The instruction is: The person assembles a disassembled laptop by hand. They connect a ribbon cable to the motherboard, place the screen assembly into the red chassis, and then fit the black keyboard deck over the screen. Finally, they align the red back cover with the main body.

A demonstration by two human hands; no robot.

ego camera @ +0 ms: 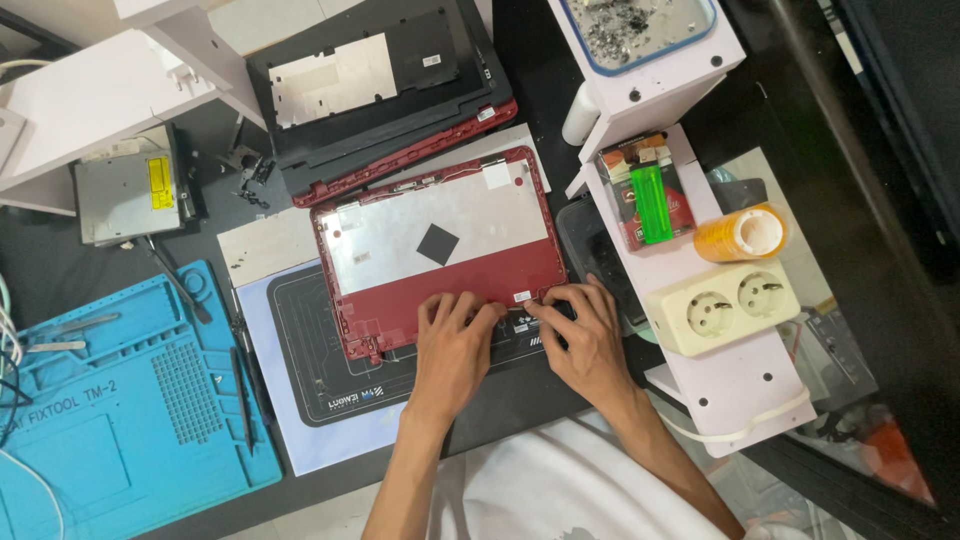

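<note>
Work piece: a red plastic laptop lid shell (440, 255) lies flat, inner side up, on a dark cutting-style work mat (320, 360) in the middle of the bench; a silvery foil sheet with a small black square pad covers most of its inside.
Left hand: the left hand (452, 345) rests palm down on the near edge of the red shell, fingers loosely curled, fingertips pressing at the rim; it grips nothing that I can make out.
Right hand: the right hand (585, 335) lies just beside it at the shell's near right corner, fingers bent and tips meeting the left hand's at the rim; whether it pinches a small part I cannot tell.
Far side: a black laptop base with a red rim (385, 95) sits just beyond the shell, touching or nearly touching it.
Left: a blue silicone repair mat (130, 400) with tools, and a grey metal optical drive (125, 190) farther off.
Right: a white shelf (720, 370) carrying a cream double socket (722, 305), a green lighter (652, 203) and an orange roll of tape (742, 232).
Risk: in my judgement, uneven pressure from both hands at the thin rim could crack the plastic or snap a clip, and a slip could crease the foil. The loose screws (250, 190) lying by the base could scatter if the shell slides far.
</note>
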